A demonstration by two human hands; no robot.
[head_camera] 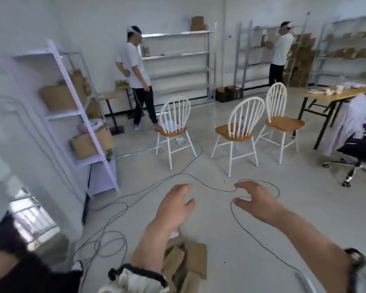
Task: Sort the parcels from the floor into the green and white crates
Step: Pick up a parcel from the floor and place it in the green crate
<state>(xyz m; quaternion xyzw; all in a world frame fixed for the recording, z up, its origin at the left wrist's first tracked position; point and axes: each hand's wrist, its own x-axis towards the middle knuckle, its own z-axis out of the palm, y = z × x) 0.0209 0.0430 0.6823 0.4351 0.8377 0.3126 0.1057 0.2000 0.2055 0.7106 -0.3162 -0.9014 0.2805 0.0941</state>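
We hold our left hand (175,205) and right hand (256,199) forward, each grip spread and empty. The cardboard parcels (192,259) lie heaped on the floor (218,235) under our left forearm. Loose cables (211,186) looping nearby could trip us while carrying

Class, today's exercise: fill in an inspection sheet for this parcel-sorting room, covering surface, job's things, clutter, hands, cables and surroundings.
Surface: pale floor, smooth.
Job's things: brown cardboard parcels piled on the floor under the left forearm; green and white crates: nothing seen.
Clutter: three white chairs with wooden seats; garment draped on the office chair.
Grippers: left hand and right hand held out above the floor, fingers spread, holding nothing.
Cables: black cable loops below the right hand; grey cables trail near the rack.
Surroundings: white rack with boxes, left; table, right; two people at far shelves.
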